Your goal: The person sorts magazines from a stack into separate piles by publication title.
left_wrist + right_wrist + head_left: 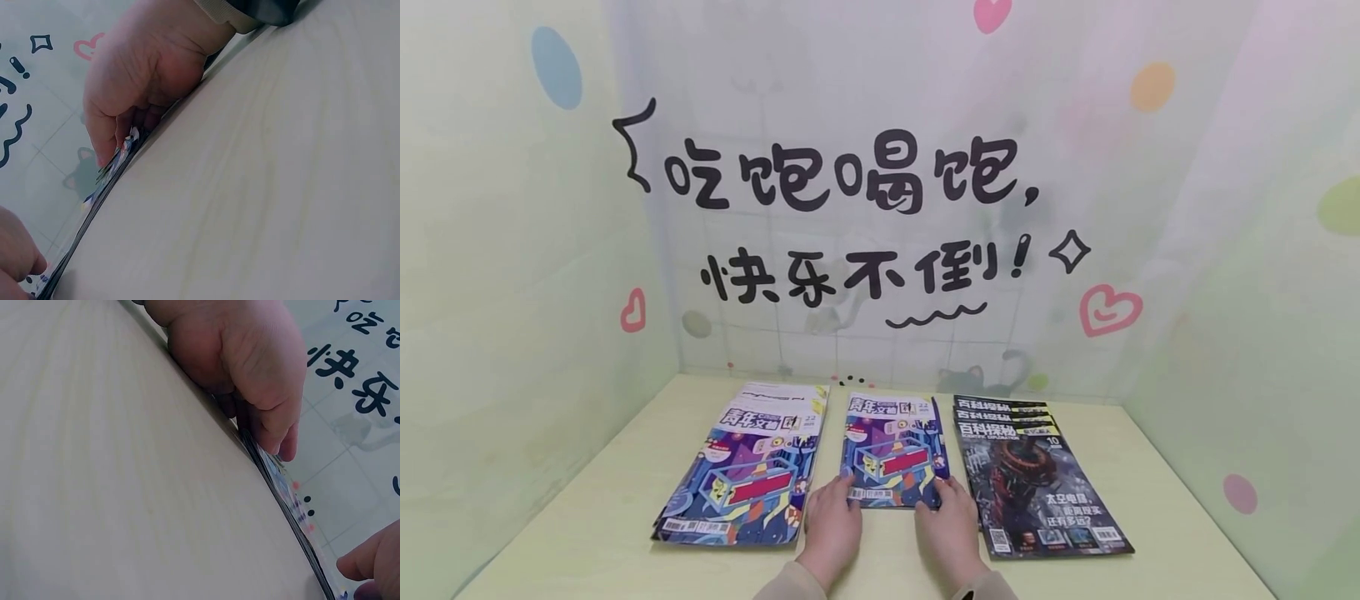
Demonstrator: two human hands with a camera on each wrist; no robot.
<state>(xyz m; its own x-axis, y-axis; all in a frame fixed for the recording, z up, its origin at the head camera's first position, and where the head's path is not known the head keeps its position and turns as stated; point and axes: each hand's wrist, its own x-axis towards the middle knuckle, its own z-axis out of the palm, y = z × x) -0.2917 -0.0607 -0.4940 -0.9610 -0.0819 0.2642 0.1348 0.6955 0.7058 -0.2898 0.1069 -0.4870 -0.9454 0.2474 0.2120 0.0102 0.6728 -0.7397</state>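
Between my hands lies a purple and blue magazine (895, 457) with a white title band, in the middle of the table. Dark layered edges (81, 228) below its cover show in the left wrist view. My left hand (833, 527) grips the near left corner, thumb close to the cover. At the near right corner, my right hand (951, 529) holds the other side with bent fingers; the left wrist view shows this right hand (147, 69) at the edge. In the right wrist view my left hand (244, 356) curls at the opposite edge. Some fingertips are hidden.
Left of my hands is a stack of similar purple magazines (745, 479). On the right, dark-covered magazines (1037, 492) lie fanned, their titles overlapping. The pale wooden table (602, 508) meets a printed fabric wall (880, 350) behind and on both sides.
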